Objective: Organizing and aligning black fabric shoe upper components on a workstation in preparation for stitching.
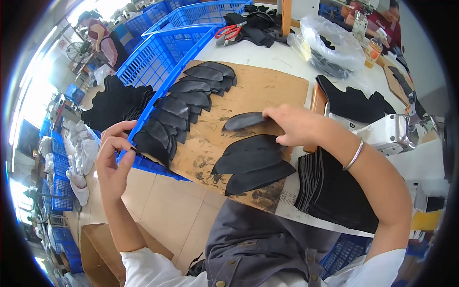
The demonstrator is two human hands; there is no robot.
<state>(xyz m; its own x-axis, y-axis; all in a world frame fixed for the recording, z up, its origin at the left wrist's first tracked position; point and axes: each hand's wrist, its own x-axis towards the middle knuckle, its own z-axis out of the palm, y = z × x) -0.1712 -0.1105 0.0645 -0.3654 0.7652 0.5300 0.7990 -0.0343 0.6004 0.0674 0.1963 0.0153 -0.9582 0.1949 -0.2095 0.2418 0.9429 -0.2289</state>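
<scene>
Several curved black leather-like pieces lie on a brown cardboard sheet (258, 88). Overlapping rows of them, such as this shiny piece (189, 86), run along its left side. At the left edge, the thumb and forefinger of my left hand (114, 155) pinch the corner of a black piece (152, 147), beside the blue basket's rim. My right hand (296, 126) has its fingertips on the right end of a single curved piece (244, 121); its thumb sits lower, near a group of overlapping pieces (253, 160). The palm hides part of that grip.
A blue plastic basket (160, 60) adjoins the cardboard, with black cut pieces (117, 103) heaped at its left. A stack of black pieces (330, 191) and a white machine arm (382, 134) stand right. Red-handled scissors (229, 32) and a plastic bag (330, 43) lie farther back.
</scene>
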